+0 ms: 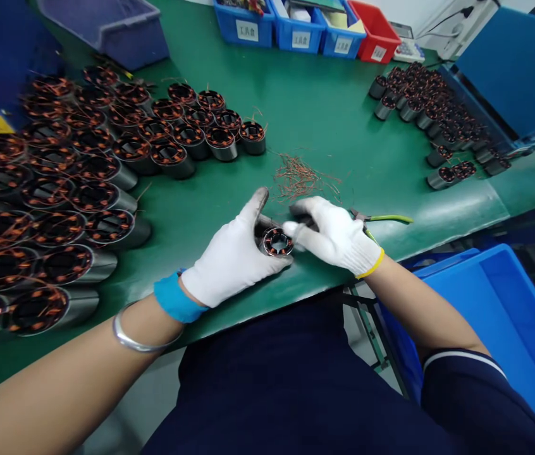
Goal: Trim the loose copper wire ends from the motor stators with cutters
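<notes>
My left hand [234, 253], in a white glove with dark fingertips, is wrapped round a motor stator [277, 242]. The stator's open end, with copper windings and a round bore, faces up near the table's front edge. My right hand [334, 234], also gloved, has its fingers bent together at the stator's right rim; whatever they pinch is too small or hidden to tell. Green-handled cutters [388, 218] lie on the table just beyond my right hand, partly covered by it. A loose pile of copper wire offcuts [298, 177] lies in front of both hands.
Many larger stators [92, 183] stand in rows at the left, and smaller ones [431, 104] cluster at the right beside a blue machine [514, 69]. Blue bins [248, 28], a red bin [375, 35] and a purple bin [129, 38] stand at the back. A blue crate [499, 303] sits below right.
</notes>
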A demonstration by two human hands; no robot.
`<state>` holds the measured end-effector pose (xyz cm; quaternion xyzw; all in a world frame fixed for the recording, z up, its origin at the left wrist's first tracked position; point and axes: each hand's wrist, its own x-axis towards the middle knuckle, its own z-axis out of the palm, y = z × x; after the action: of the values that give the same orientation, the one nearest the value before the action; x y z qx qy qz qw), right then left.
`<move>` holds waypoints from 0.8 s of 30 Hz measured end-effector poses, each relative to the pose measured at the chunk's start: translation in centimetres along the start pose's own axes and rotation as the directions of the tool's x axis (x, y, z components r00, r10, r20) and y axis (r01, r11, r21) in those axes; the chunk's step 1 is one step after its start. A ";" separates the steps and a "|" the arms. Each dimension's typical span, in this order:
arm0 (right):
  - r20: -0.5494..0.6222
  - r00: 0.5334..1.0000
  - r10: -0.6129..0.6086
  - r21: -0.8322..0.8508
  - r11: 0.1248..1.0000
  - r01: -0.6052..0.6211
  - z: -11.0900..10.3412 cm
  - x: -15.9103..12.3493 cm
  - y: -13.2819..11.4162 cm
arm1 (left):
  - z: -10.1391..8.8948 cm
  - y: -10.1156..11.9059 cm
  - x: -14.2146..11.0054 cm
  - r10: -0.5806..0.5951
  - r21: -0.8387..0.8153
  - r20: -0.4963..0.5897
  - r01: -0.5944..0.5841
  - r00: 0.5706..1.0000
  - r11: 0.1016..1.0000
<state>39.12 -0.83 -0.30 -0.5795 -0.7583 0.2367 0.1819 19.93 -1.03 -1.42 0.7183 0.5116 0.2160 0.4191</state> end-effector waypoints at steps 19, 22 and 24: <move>-0.101 0.993 0.062 0.184 0.982 -0.043 1.2 -1.1 1.1 | -0.6 -0.5 0.2 0.173 0.131 0.121 -0.189 0.977 0.973; -0.018 0.997 0.077 0.130 0.989 -0.074 0.6 -1.6 1.6 | -0.7 -0.5 0.2 0.192 0.133 0.142 -0.211 0.971 0.968; 0.035 0.993 0.110 0.077 0.991 -0.112 -0.2 -2.7 1.7 | -0.7 -0.5 0.3 0.211 0.120 0.160 -0.231 0.964 0.966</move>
<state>41.27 -3.05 -1.13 -0.6094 -0.7177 0.2851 0.1794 19.21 -0.44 -1.50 0.8120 0.4099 0.1724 0.3779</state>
